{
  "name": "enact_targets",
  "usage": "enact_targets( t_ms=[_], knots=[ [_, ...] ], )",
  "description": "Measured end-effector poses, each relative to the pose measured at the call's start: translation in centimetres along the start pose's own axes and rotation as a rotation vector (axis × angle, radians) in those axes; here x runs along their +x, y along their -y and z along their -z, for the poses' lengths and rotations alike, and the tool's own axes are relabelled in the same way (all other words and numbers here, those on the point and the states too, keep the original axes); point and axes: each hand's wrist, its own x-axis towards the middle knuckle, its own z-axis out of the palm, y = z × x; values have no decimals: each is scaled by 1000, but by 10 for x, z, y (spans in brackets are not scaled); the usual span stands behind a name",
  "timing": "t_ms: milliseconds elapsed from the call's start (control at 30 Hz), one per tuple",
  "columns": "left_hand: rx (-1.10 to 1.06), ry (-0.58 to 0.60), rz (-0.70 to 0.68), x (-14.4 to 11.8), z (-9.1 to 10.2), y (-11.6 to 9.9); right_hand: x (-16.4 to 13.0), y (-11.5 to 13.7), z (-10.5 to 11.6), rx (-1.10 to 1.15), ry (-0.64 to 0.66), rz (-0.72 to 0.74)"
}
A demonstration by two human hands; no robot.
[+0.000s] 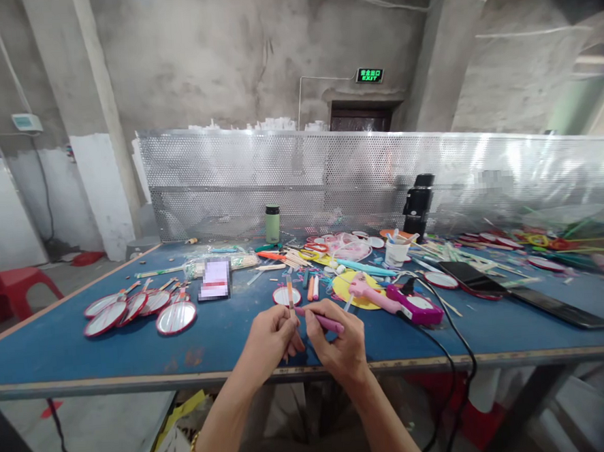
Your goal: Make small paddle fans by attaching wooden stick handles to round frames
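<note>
My left hand (268, 334) is closed around a flat wooden stick (290, 291) that stands roughly upright and has orange colouring on it. A pink-purple marker (332, 324) is gripped in my right hand (344, 343), its tip at or very near the stick. Just beyond my fingers lies a round white disc with a red rim (280, 297), partly hidden behind the stick. Beside it are an orange marker (310, 288) and a second marker (316, 288). To the right, a pink and purple glue gun (414, 306) rests partly over a yellow disc (343, 290).
Several red-rimmed discs (177, 318) with sticks lie at the left, near a phone (215, 279). A green bottle (272, 224), a white cup (396, 253) and a black thermos (417, 209) stand farther back. Black cables (454, 326) hang over the front edge. A perforated metal panel (237, 168) closes the back.
</note>
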Motion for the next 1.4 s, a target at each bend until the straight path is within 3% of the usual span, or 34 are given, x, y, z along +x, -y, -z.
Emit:
enact_targets(
  t_ms=[1400],
  knots=[
    [7,-3,9,0,-2,-1,3,-3,-2,-20,-29,14]
  ],
)
